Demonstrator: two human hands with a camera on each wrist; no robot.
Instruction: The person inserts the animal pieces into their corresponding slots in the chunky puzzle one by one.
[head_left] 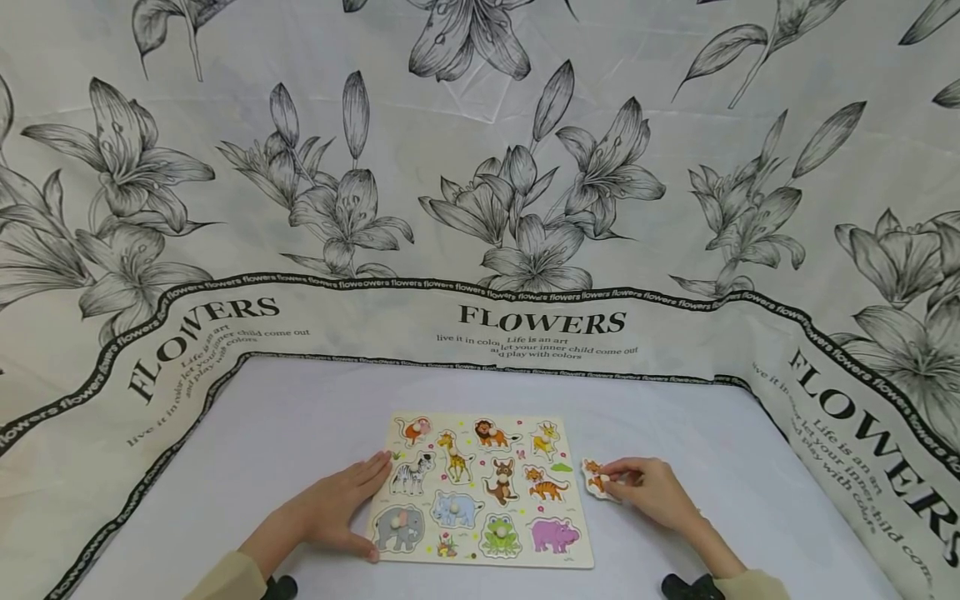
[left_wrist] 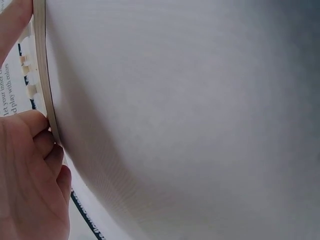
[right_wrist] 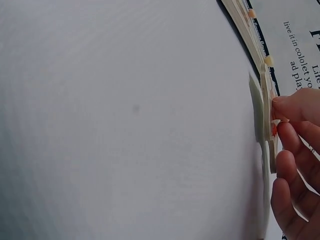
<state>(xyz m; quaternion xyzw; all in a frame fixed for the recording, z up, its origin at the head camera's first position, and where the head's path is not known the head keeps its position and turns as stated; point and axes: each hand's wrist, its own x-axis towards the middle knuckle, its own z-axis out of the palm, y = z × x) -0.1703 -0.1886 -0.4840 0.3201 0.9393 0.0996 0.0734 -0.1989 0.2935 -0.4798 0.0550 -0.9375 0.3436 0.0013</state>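
Observation:
A wooden knob puzzle board [head_left: 581,557] with animal pictures lies flat on the white table. My left hand [head_left: 333,508] rests at its left edge, fingers stretched along the side and thumb at the near left corner. In the left wrist view the fingertips touch the board's edge [left_wrist: 42,65]. My right hand [head_left: 656,492] pinches an orange tiger puzzle piece [head_left: 595,477] just beyond the board's right edge. Seen from the right wrist, thumb and fingers hold the puzzle piece [right_wrist: 266,107] at its upper face. The board's tiger slot [head_left: 545,483] shows a matching printed tiger.
Several animals fill the board, among them an elephant [head_left: 397,529], a frog [head_left: 500,536] and a purple hippo [head_left: 555,536]. Behind the table hangs a white cloth [head_left: 525,250] printed with lilies and lettering, its dark-banded border running along the table's back and sides.

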